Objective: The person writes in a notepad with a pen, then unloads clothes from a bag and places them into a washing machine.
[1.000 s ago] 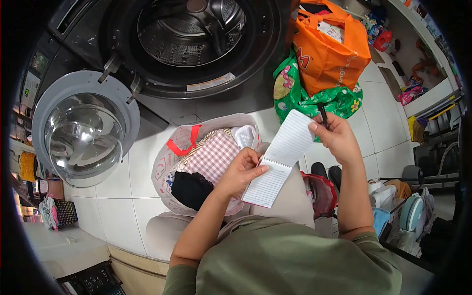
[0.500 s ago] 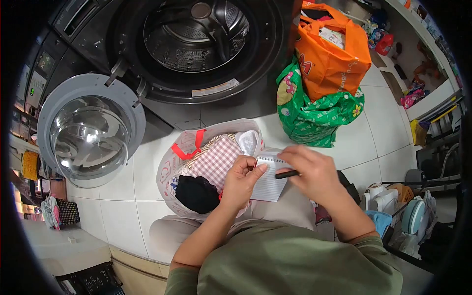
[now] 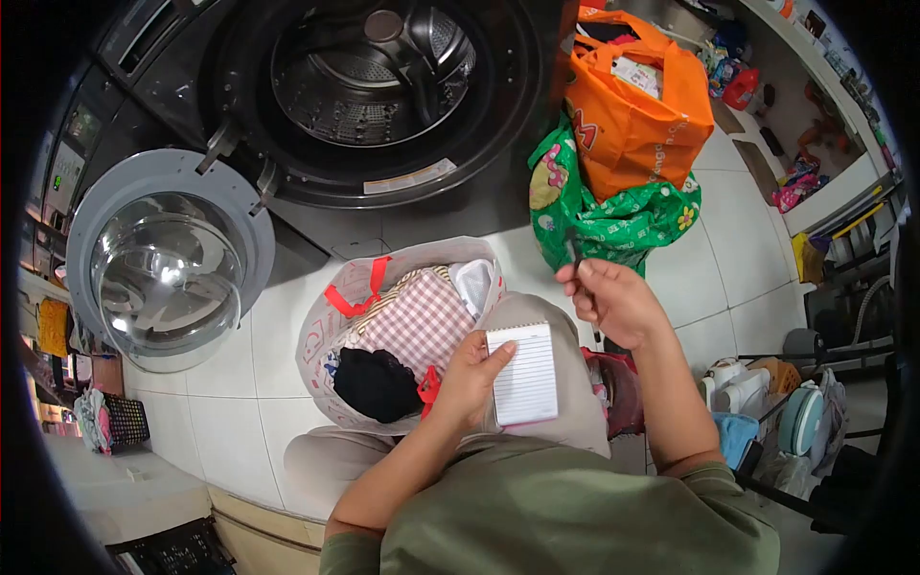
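Notepad: small, white page (image 3: 525, 388) ruled in fine lines, spiral binding along its far edge, a trace of pink at the near edge; lies over the person's thigh.
Left grip (image 3: 467, 379): clenched on the notepad's left side, thumb on the page.
Right grip (image 3: 613, 297): pinching a dark pen (image 3: 573, 251), its far end blurred, apart from the page.
Left of left grip: pale bag (image 3: 321, 340), red handles, red print not legible; holds checked cloth (image 3: 410, 316) and black cloth (image 3: 379, 383).
Beyond right grip: orange bag (image 3: 628, 134), red "M"-like mark, partial white lettering; green bag (image 3: 623, 230) around its base, "WORLD" readable.
Beyond both grips: drum machine (image 3: 479, 206), rim label (image 3: 410, 176) too small to read.
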Action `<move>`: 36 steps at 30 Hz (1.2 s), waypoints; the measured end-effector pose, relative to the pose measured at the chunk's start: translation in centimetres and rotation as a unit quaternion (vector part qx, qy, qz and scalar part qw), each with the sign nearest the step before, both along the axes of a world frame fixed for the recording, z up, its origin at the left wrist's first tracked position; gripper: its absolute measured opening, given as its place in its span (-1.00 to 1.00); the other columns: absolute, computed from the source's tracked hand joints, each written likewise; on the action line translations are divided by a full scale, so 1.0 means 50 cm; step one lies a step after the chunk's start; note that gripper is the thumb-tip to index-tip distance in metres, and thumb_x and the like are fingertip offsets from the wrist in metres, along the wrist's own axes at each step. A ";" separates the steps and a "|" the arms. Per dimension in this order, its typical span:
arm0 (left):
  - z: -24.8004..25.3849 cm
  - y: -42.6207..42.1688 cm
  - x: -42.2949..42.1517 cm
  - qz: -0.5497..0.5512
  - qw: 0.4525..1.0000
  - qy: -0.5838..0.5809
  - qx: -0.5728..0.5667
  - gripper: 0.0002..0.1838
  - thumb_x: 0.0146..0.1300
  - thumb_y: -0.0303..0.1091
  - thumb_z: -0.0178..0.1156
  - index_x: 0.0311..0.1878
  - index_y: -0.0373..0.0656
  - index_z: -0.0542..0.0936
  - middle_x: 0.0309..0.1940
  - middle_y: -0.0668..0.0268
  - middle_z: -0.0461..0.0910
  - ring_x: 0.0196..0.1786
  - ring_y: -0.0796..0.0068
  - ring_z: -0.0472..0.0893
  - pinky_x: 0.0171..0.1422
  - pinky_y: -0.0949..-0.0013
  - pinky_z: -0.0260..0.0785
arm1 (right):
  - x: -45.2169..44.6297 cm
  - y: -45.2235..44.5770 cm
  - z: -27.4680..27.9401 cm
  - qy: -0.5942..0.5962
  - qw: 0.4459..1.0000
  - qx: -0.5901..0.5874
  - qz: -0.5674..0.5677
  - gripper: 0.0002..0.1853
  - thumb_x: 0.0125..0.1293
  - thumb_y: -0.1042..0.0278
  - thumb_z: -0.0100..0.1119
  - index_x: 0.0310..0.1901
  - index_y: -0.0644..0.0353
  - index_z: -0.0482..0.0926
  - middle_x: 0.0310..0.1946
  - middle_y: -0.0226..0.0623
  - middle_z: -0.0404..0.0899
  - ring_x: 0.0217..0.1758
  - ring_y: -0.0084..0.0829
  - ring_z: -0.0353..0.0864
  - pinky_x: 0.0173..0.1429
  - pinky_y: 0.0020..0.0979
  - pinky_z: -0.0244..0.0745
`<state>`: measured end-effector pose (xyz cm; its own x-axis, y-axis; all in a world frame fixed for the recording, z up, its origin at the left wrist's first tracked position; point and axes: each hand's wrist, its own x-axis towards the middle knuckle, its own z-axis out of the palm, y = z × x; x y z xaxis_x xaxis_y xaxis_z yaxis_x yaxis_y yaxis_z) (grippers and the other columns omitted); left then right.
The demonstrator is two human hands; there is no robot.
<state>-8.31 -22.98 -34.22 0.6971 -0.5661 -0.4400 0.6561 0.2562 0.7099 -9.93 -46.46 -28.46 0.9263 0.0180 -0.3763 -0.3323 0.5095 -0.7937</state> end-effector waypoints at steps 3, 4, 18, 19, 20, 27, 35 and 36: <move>-0.035 -0.006 -0.008 0.038 0.999 -0.027 0.028 -0.79 0.37 -0.45 0.18 -0.01 -0.25 0.43 -0.12 0.23 0.62 -0.10 0.49 0.62 0.06 0.36 0.49 | -0.011 -0.016 -0.043 -0.037 0.982 0.183 -0.037 -0.73 0.51 0.23 -0.02 -0.03 0.28 0.54 -0.36 -0.42 0.52 -0.46 -0.64 0.39 -0.38 -0.58 0.31; -0.031 -0.010 -0.012 0.052 0.997 -0.042 0.040 -0.78 0.37 -0.47 0.17 0.01 -0.26 0.40 -0.08 0.21 0.60 -0.05 0.48 0.60 0.09 0.36 0.47 | -0.015 -0.016 -0.049 -0.026 0.979 0.195 -0.049 -0.73 0.51 0.22 -0.01 -0.04 0.25 0.55 -0.38 -0.40 0.53 -0.46 -0.63 0.40 -0.39 -0.58 0.32; 0.046 0.005 -0.009 -0.101 0.853 -0.480 0.181 -0.69 0.22 -0.50 0.28 0.03 -0.30 0.57 0.02 0.16 0.53 0.13 0.31 0.51 0.25 0.35 0.30 | -0.097 0.090 0.030 -0.194 0.657 -0.710 0.162 -0.76 0.25 0.12 0.22 -0.26 0.12 0.63 -0.42 -0.29 0.63 -0.36 -0.23 0.66 -0.33 -0.25 0.52; 0.041 0.009 -0.009 -0.117 0.856 -0.465 0.192 -0.72 0.23 -0.49 0.28 0.00 -0.31 0.58 0.01 0.17 0.53 0.11 0.32 0.52 0.23 0.36 0.31 | -0.098 0.091 0.033 -0.209 0.621 -0.736 0.171 -0.78 0.23 0.13 0.23 -0.30 0.12 0.61 -0.45 -0.31 0.60 -0.38 -0.24 0.65 -0.33 -0.25 0.52; 0.031 0.013 -0.009 -0.131 0.859 -0.452 0.202 -0.75 0.24 -0.49 0.28 -0.03 -0.31 0.58 -0.01 0.18 0.53 0.09 0.34 0.52 0.21 0.37 0.32 | -0.098 0.088 0.031 -0.224 0.614 -0.738 0.166 -0.80 0.20 0.16 0.25 -0.34 0.12 0.60 -0.47 -0.30 0.57 -0.36 -0.23 0.64 -0.31 -0.25 0.52; -0.021 0.023 -0.010 -0.064 0.929 -0.340 0.134 -0.87 0.36 -0.44 0.17 -0.18 -0.32 0.61 -0.09 0.26 0.52 0.01 0.41 0.52 0.17 0.42 0.32 | -0.076 0.021 0.058 -0.226 0.663 -0.711 0.063 -0.82 0.07 0.38 0.36 -0.47 0.28 0.55 -0.43 -0.20 0.41 -0.27 -0.19 0.54 -0.20 -0.23 0.48; -0.015 0.020 -0.013 -0.103 0.922 -0.359 0.105 -0.75 0.45 -0.28 0.07 -0.18 -0.27 0.63 -0.01 0.23 0.50 0.12 0.38 0.45 0.30 0.32 0.21 | -0.067 0.008 -0.019 -0.119 0.968 -0.122 -0.187 -0.64 0.53 0.09 -0.05 -0.24 0.23 0.54 -0.35 -0.40 0.55 -0.42 -0.59 0.51 -0.35 -0.54 0.38; -0.014 0.019 -0.012 -0.101 0.921 -0.361 0.105 -0.73 0.46 -0.27 0.06 -0.18 -0.26 0.63 -0.01 0.23 0.50 0.13 0.38 0.45 0.31 0.31 0.20 | -0.067 0.031 -0.025 -0.088 0.975 -0.067 -0.193 -0.65 0.53 0.10 -0.06 -0.23 0.23 0.53 -0.36 -0.38 0.55 -0.44 -0.59 0.51 -0.37 -0.55 0.39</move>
<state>-8.89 -22.06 -34.91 0.7414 -0.6709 -0.0171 0.0119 -0.0123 0.9999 -13.28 -44.93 -29.71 0.9047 -0.3829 -0.1870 0.0101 0.4579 -0.8889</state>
